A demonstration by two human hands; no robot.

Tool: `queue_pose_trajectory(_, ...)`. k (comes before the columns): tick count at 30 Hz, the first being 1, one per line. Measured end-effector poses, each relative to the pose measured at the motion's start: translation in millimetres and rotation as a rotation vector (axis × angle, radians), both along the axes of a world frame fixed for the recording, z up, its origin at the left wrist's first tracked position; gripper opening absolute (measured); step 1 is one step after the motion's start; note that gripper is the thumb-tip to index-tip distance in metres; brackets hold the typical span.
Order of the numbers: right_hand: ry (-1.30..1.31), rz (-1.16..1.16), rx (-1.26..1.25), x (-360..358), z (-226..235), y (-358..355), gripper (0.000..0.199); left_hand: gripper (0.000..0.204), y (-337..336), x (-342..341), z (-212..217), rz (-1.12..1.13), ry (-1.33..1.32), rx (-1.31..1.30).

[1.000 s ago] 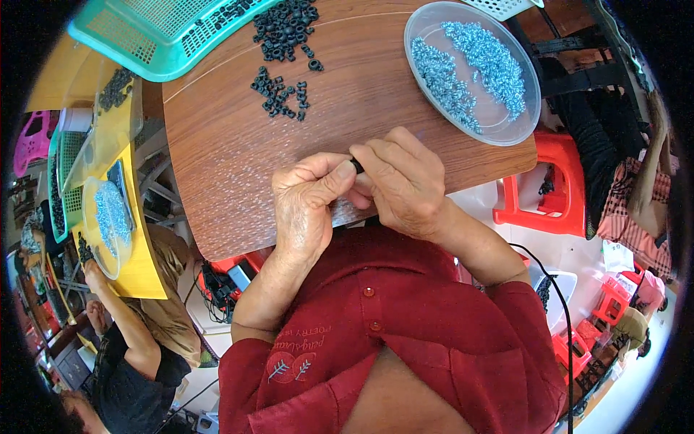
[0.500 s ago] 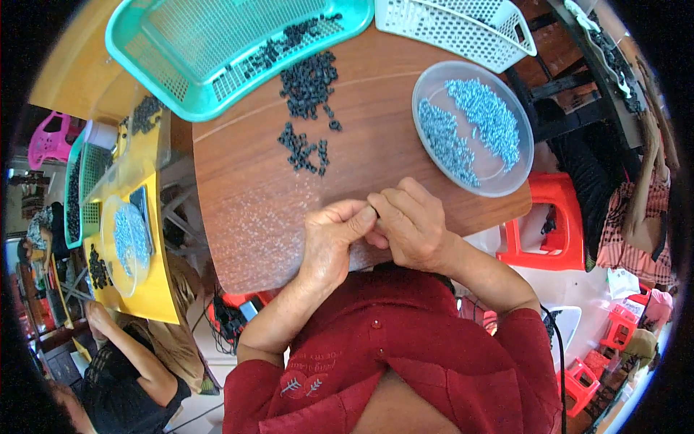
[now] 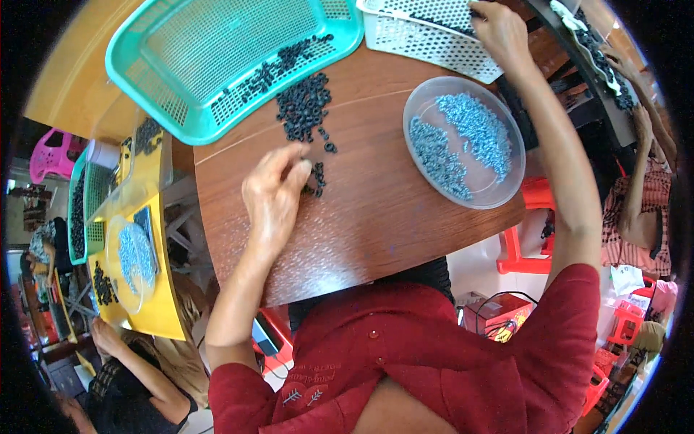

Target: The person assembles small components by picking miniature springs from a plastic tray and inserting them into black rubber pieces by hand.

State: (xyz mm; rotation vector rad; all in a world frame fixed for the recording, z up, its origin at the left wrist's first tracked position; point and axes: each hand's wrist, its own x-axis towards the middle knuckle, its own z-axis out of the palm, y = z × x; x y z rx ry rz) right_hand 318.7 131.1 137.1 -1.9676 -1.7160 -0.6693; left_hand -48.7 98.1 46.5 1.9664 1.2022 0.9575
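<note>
My left hand (image 3: 275, 192) is above the near cluster of small black ring-like parts (image 3: 319, 177), its bent fingers and thumb coming together at the edge. Anything between those fingertips is hidden. My right hand (image 3: 500, 32) reaches far out over the white perforated basket (image 3: 434, 54), fingers closed, with a dark speck at their tips too small to name. Dark pieces lie inside that basket. A larger heap of black ring-like parts (image 3: 303, 105) sits farther off, against the teal basket (image 3: 195, 126). Small shiny blue pieces (image 3: 473, 123) fill two heaps in a clear round tray (image 3: 434, 189).
All this stands on a brown wooden table (image 3: 361, 239). A red stool (image 3: 520, 253) is beyond its right edge. To the left, a person in black sits at a yellow table (image 3: 163, 289) with similar parts. At far right, another person's arms (image 3: 636, 145) reach over a bench.
My hands were together near the table's front edge. They have parted: the left moved forward to the black parts, the right went far right and forward over the white basket.
</note>
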Motion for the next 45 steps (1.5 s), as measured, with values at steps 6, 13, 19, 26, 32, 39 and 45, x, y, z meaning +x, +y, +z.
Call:
queue_pose_trajectory(6,0.2,0.102,0.104,-6,-9,10,0.026,0.017,35,22,-17,-0.145,0.316,0.434)
queue_pose_trajectory(13,0.198,0.295,0.068,-32,-48,-33,0.022,0.017,51,38,-38,-0.334,0.63,0.602)
queue_pose_trajectory(19,0.373,0.562,0.097,-85,-56,-73,0.016,0.018,38,42,-31,-0.351,0.607,0.509)
queue_pose_trajectory(26,1.202,0.458,-0.235,-150,-88,-124,0.016,0.02,-22,47,9,-0.311,0.134,0.019)
queue_pose_trajectory(32,1.401,0.491,-0.119,-174,-98,-139,0.013,0.023,-45,39,12,-0.317,-0.006,0.047)
queue_pose_trajectory(39,1.368,0.526,-0.085,-181,-100,-148,0.01,0.022,-55,30,-2,-0.296,-0.149,-0.159)
queue_pose_trajectory(45,1.248,0.545,0.011,-190,-106,-153,0.011,0.019,-68,30,2,-0.184,-0.06,-0.008)
